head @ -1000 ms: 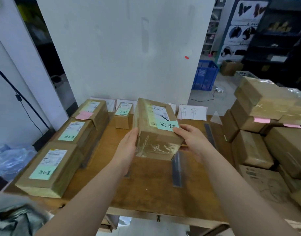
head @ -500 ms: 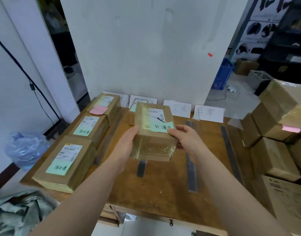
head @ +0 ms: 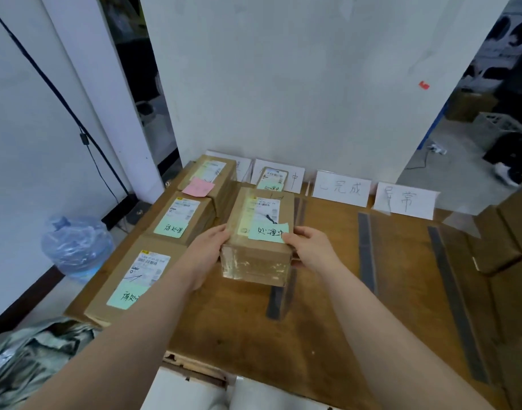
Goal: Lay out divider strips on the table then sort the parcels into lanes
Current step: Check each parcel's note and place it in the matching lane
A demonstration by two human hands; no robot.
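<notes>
Divider strips (head: 367,253) are down, 4 parcels (head: 177,217) laned; your left hand (head: 206,255) and right hand (head: 313,250) clasp the 5th parcel (head: 259,232); a stack (head: 496,241) waits at right.

Wood table (head: 327,294): three parcels (head: 181,218) in a row along the left edge, dark strips (head: 367,247) front-to-back, paper signs (head: 342,188) at rear.

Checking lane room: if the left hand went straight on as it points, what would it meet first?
The left hand grips the held parcel; beyond that, probably the small parcel at the back, though depth is unclear.
</notes>
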